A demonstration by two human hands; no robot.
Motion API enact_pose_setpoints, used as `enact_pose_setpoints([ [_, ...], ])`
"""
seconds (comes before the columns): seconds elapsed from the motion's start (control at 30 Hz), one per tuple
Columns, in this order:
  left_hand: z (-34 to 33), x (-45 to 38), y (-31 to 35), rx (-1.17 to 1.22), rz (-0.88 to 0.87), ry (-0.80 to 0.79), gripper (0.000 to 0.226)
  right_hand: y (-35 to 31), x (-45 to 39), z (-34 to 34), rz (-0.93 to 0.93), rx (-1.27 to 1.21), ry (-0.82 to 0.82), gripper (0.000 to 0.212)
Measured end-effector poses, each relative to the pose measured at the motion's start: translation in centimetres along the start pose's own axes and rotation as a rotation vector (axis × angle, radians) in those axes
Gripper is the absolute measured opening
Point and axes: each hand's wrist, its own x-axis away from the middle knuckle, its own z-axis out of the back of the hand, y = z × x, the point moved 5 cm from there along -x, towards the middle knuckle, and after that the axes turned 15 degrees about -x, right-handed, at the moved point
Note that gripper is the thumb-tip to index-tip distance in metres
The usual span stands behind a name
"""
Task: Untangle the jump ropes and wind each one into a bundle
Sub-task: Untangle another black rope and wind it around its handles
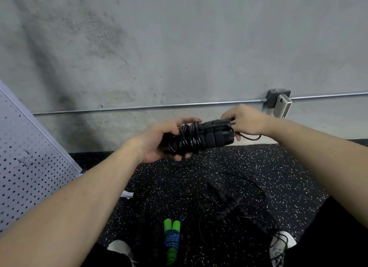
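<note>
**Head view: black rope nearly bundled, tail end being tucked**

Head cam, looking down past both forearms. Left hand [159,141] cups the black jump rope bundle [199,137] from below, fingers curled round its left end, held up in front of the wall [179,37], well above the floor mat [268,167]. Right hand [245,120] at the bundle's right end, fingertips pinching the cord tail [251,137] where it loops out by the handle caps.

Step in hand, my read: securing the last bit of cord. To do it well: keep left grip firm so wraps don't slide off, pull tail snug w/ right, tuck under a wrap rather than leave it loose.

Look of the bundle: 2 ribbed black foam handles side by side, glossy thin cord wound several times round the left half; right half bare.

Green-handled rope [171,239] w/ blue cord lies bundled on the mat, near, between the shoes. Loose black rope [235,205] still sprawled right of it, not yet wound.
</note>
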Motion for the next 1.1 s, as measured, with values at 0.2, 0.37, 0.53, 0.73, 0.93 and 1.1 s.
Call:
enact_pose_setpoints([
  [0.2, -1.4, -0.3, 0.6, -0.347, 0.061, 0.068, 0.025, -0.8, -0.5, -0.3, 0.061, -0.055, 0.115, 0.009],
  [0.37, -1.9, -0.8, 0.0, -0.543, 0.046, 0.169, 0.027, -2.1, -0.5, -1.3, 0.103, -0.040, 0.107, 0.008],
  [0.53, -1.3, -1.6, -0.4, -0.501, 0.035, 0.369, 0.050, -4.8, 0.0, -2.2, 0.179, 0.336, 0.182, 0.015],
  [0.73, -1.6, -1.5, -0.5, -0.013, 0.067, 0.485, 0.025, -5.1, 0.4, -4.2, 0.383, 0.341, 0.116, 0.033],
  [0.93, -1.5, -1.9, 0.1, 0.202, -0.008, 0.422, 0.055, -4.6, 0.6, -2.9, 0.569, 0.263, 0.302, 0.030],
  [1.1, -1.8, -2.2, -0.3, 0.172, 0.004, 0.384, 0.063, -3.7, 0.5, -2.2, 0.712, 0.206, 0.207, 0.026],
])
